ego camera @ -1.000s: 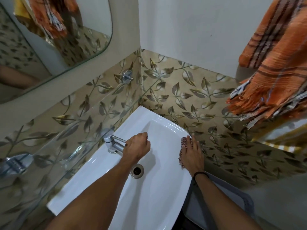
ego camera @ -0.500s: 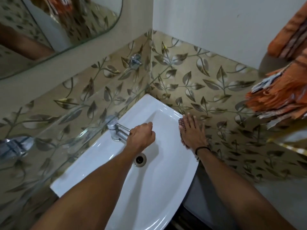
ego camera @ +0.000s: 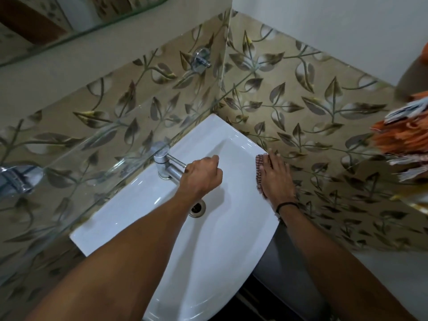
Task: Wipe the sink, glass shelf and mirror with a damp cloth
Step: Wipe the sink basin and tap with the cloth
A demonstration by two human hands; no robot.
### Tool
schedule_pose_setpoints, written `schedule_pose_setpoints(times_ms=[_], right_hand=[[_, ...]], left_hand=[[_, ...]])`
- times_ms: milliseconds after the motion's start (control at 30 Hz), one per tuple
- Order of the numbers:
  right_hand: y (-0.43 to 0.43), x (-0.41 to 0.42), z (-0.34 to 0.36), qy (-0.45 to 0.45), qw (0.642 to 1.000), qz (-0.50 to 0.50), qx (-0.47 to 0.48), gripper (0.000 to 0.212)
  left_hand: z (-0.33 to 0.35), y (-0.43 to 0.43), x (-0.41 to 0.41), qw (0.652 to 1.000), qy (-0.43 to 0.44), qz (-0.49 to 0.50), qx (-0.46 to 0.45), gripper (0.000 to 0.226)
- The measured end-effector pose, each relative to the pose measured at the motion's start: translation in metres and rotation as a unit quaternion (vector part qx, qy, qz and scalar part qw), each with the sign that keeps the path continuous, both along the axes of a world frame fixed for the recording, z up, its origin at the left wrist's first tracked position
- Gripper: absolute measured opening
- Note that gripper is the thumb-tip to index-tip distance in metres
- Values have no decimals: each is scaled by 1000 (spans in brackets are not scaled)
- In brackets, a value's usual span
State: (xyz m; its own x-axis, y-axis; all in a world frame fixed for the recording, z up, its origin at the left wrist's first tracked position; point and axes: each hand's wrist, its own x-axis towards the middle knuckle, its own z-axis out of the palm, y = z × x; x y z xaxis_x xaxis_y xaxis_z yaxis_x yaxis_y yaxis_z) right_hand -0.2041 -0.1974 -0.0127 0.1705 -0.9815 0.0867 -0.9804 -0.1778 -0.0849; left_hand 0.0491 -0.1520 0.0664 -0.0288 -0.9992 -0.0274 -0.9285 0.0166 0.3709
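Cloth [ego camera: 259,176] lies on the right rim of the sink [ego camera: 208,262], its long axis along that rim, pointing to the sink's back corner. Right hand [ego camera: 276,179]: grip spread, pressing it flat. Left hand [ego camera: 200,179]: grip curled round the tap [ego camera: 171,170]. Judged soft, light, limp; gather it at the exposed inner edge.

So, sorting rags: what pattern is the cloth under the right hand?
A red-and-white checked cloth, head view.

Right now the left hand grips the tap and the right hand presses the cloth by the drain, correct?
No. In the head view the right hand presses the cloth on the sink's right rim, beside the tiled wall, away from the drain. The left hand does grip the tap.
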Motion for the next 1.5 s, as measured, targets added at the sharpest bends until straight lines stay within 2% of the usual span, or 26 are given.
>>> schedule_pose_setpoints(times_ms=[233,533,767,933,1167,1400,1500], right_hand=[[-50,42,-6,-17,998,43,49,55],[-25,16,-8,19,998,26,45,60],[-74,44,13,-22,988,82,126,61],[-66,45,9,-24,989,91,117,59],[-54,27,5,-67,994,30,76,51],[-99,72,10,-51,988,117,83,53],[-107,82,10,-59,986,124,94,53]], left_hand=[[2,-1,1,1000,-12,5,6,11],[-1,-1,0,1000,-13,-1,16,7],[3,0,-2,1000,-18,-7,7,11],[3,0,-2,999,-19,23,10,16],[-2,-2,-1,999,-30,23,-16,15],[-3,-4,-1,999,-49,5,-23,16],[-4,-4,-1,998,-50,15,-20,17]])
